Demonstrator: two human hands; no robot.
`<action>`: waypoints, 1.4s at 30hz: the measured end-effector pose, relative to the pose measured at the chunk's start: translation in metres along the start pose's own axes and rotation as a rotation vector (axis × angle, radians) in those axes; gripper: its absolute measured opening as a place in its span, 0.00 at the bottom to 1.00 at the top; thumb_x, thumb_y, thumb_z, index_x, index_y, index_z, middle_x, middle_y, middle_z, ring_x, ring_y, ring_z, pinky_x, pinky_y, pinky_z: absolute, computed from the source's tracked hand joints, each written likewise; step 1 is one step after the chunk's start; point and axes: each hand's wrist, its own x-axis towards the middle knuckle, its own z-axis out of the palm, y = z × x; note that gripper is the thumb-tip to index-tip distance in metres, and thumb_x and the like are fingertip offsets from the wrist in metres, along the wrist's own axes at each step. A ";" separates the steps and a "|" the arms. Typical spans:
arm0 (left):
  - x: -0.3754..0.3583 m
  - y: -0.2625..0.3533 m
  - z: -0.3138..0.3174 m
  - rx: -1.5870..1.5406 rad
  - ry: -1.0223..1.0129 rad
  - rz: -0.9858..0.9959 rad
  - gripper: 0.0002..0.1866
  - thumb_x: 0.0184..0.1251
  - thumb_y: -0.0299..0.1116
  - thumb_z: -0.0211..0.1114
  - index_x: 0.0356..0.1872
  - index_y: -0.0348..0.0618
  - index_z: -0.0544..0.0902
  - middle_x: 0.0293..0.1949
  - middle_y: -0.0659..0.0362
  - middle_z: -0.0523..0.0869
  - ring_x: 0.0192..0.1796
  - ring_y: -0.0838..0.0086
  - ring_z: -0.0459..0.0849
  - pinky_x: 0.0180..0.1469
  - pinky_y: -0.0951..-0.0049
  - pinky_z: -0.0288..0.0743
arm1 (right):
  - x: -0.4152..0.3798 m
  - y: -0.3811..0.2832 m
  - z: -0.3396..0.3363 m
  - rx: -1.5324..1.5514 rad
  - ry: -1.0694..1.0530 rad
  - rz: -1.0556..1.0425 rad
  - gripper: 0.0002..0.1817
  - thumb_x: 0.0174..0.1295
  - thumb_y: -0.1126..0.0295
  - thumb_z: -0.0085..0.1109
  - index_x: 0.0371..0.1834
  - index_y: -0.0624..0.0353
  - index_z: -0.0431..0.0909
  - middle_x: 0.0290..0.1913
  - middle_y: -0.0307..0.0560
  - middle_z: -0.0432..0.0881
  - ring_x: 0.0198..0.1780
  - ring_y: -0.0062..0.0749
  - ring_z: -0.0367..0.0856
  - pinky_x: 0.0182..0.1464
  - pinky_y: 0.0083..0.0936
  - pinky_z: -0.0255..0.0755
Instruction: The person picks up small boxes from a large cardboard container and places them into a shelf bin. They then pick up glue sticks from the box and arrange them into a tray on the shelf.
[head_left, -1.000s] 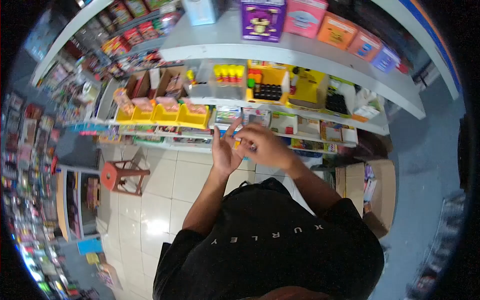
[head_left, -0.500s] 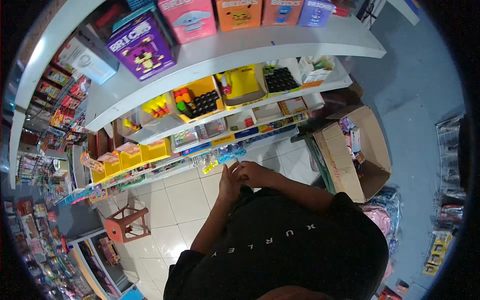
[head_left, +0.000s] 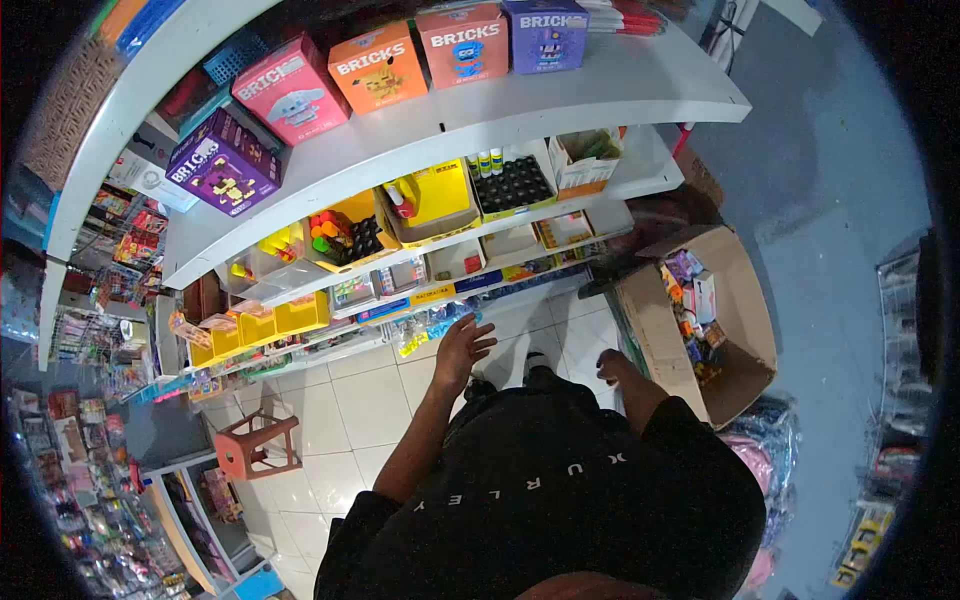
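Head view: small packets in clear blue-and-yellow wrappers [head_left: 432, 330] hang or lie along the front of the lowest white shelf tier [head_left: 560, 255], and they are the things nearest the left hand [head_left: 462, 350]. That row's long axis runs along the shelf edge, from lower left up toward the right; which way a single packet faces is too small to tell. The left hand is raised just below them, palm open, fingers spread and holding nothing; whether a fingertip touches a packet cannot be told. To handle these well, I judge it best to close thumb and forefinger on one packet only and draw it straight outward, since neighbours sit tightly beside it and could be dragged off.

The right hand [head_left: 610, 362] hangs low beside the open brown cardboard box [head_left: 745, 300] of assorted goods on the pale tiled floor [head_left: 365, 400]; its fingers are curled, and I cannot tell whether they grip anything. Above, yellow plastic bins [head_left: 265, 325] line a shelf, and colourful cardboard "BRICKS" boxes [head_left: 380, 68] stand on top. An orange plastic stool [head_left: 255, 445] stands apart to the left.
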 end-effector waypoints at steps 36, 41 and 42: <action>-0.070 -0.122 0.050 -0.445 0.684 0.203 0.34 0.71 0.44 0.61 0.70 0.36 0.58 0.55 0.41 0.78 0.44 0.59 0.84 0.50 0.60 0.78 | 0.286 -0.313 -0.127 -0.376 0.785 -0.711 0.26 0.60 0.61 0.60 0.61 0.58 0.73 0.63 0.59 0.72 0.65 0.57 0.68 0.67 0.50 0.61; -0.074 -0.134 0.055 -0.463 0.696 0.221 0.33 0.72 0.43 0.60 0.70 0.35 0.59 0.55 0.40 0.79 0.44 0.59 0.85 0.49 0.61 0.78 | 0.321 -0.287 -0.112 -0.321 0.683 -0.606 0.24 0.60 0.61 0.61 0.58 0.59 0.76 0.61 0.59 0.74 0.63 0.59 0.70 0.66 0.51 0.62; -0.075 -0.136 0.056 -0.467 0.703 0.218 0.33 0.72 0.43 0.60 0.69 0.35 0.59 0.55 0.40 0.79 0.44 0.58 0.85 0.49 0.61 0.79 | 0.319 -0.287 -0.114 -0.299 0.692 -0.585 0.23 0.59 0.61 0.61 0.57 0.59 0.77 0.60 0.59 0.74 0.62 0.59 0.70 0.66 0.51 0.63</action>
